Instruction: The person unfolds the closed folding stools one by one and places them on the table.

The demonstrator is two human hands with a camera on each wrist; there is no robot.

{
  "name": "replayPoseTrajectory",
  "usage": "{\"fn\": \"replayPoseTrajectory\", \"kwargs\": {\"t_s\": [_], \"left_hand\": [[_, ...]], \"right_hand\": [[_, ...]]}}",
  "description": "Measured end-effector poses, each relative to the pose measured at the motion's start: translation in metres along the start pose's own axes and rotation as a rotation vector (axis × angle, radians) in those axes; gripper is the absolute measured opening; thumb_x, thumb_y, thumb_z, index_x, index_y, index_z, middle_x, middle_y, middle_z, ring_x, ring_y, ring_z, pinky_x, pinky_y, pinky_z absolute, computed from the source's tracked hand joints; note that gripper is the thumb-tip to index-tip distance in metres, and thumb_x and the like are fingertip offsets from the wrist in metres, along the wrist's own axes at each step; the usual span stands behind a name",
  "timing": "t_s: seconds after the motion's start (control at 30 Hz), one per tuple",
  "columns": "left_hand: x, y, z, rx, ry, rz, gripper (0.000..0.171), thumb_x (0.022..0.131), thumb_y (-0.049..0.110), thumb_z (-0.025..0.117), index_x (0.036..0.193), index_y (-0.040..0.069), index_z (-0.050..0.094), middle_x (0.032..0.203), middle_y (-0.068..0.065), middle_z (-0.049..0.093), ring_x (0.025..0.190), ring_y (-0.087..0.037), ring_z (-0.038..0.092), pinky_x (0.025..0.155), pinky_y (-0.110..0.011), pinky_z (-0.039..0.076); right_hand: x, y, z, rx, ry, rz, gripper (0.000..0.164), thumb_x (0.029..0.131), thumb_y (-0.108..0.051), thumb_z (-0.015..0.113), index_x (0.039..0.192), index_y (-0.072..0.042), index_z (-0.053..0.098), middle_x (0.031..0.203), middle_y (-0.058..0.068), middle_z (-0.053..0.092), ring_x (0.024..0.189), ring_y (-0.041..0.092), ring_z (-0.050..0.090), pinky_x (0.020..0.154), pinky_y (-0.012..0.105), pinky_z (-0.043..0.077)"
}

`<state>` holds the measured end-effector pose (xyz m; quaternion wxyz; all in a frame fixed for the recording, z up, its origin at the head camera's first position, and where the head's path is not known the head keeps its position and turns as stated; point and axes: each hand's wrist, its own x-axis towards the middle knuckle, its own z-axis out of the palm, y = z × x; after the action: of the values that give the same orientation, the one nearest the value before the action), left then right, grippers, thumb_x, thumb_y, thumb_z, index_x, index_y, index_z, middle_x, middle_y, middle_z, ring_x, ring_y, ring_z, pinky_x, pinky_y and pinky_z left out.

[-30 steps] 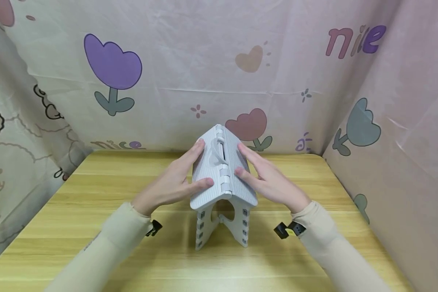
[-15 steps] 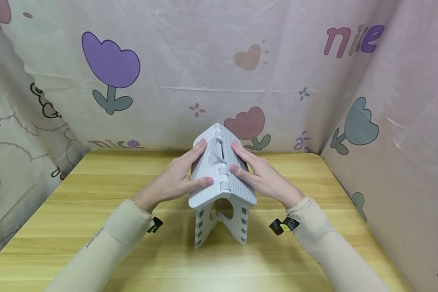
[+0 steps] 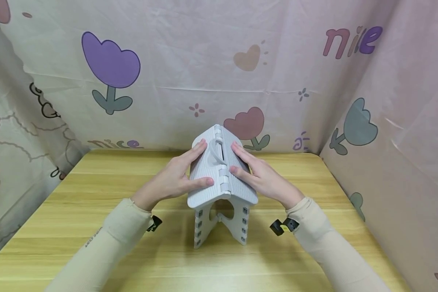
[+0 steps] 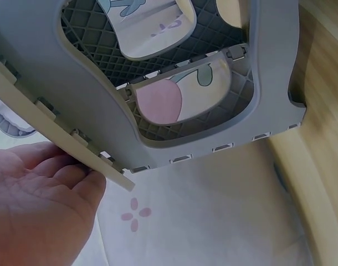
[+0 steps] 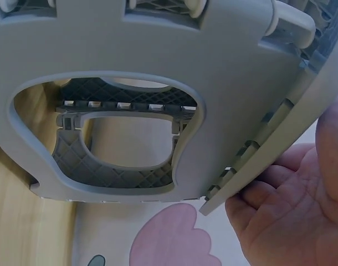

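Note:
A white folding step stool [image 3: 200, 197] stands half folded on the table, its two ribbed top panels sloping like a roof from the hinged middle. A grey carry strap [image 3: 214, 152] arches over the ridge. My left hand [image 3: 169, 180] lies on the left panel, thumb spread toward the front and fingertips near the back. On the right panel rests my right hand [image 3: 264, 177], fingers extended toward the ridge. Both wrist views look at the stool's hollow underside: the left hand [image 4: 44, 194] and right hand [image 5: 291, 205] each press a panel from outside. The legs [image 3: 239, 227] are partly spread.
The stool stands on a wood-grain table [image 3: 124, 247]. Behind it hangs a printed curtain [image 3: 190, 52] with tulips and letters, with more patterned cloth at both sides. A small black device [image 3: 284, 227] sits at the right wrist, another [image 3: 154, 223] at the left.
My right hand has slid inward on its panel, closer to the ridge. The top panels now slope outward slightly wider. My left hand stays in nearly the same place.

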<state>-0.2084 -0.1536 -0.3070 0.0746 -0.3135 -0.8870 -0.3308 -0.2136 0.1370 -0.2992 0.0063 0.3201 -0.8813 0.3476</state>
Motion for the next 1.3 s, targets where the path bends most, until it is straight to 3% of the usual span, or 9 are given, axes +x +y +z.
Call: {"fn": "replayPoseTrajectory", "kwargs": {"t_s": [0.33,0.83,1.3], "left_hand": [[0.0026,0.0031,-0.0005,0.007,-0.011,-0.033,0.104,0.091,0.052,0.082,0.170,0.010,0.028,0.180,-0.006,0.022,0.165,-0.031,0.029,0.133,-0.055,0.030],[0.0027,0.0055,-0.0029,0.013,-0.035,-0.089,0.106,0.090,0.051,0.084,0.171,0.012,0.028,0.181,-0.003,0.020,0.166,-0.031,0.025,0.134,-0.056,0.028],[0.0027,0.0062,-0.0027,0.020,-0.024,-0.094,0.106,0.087,0.048,0.088,0.169,0.010,0.032,0.179,-0.005,0.024,0.166,-0.030,0.025,0.134,-0.055,0.027]], "right_hand": [[-0.0006,0.0025,-0.0001,-0.027,0.004,-0.006,0.083,0.109,-0.065,0.046,0.172,-0.015,0.023,0.181,0.002,0.016,0.168,0.027,0.018,0.136,0.054,0.021],[-0.0004,0.0019,-0.0015,-0.026,-0.005,0.011,0.082,0.109,-0.062,0.050,0.172,-0.017,0.024,0.182,0.002,0.015,0.169,0.026,0.016,0.136,0.055,0.021],[0.0003,0.0018,-0.0040,-0.048,-0.018,0.036,0.085,0.106,-0.064,0.055,0.171,-0.018,0.027,0.181,0.001,0.017,0.168,0.027,0.017,0.135,0.056,0.022]]}}
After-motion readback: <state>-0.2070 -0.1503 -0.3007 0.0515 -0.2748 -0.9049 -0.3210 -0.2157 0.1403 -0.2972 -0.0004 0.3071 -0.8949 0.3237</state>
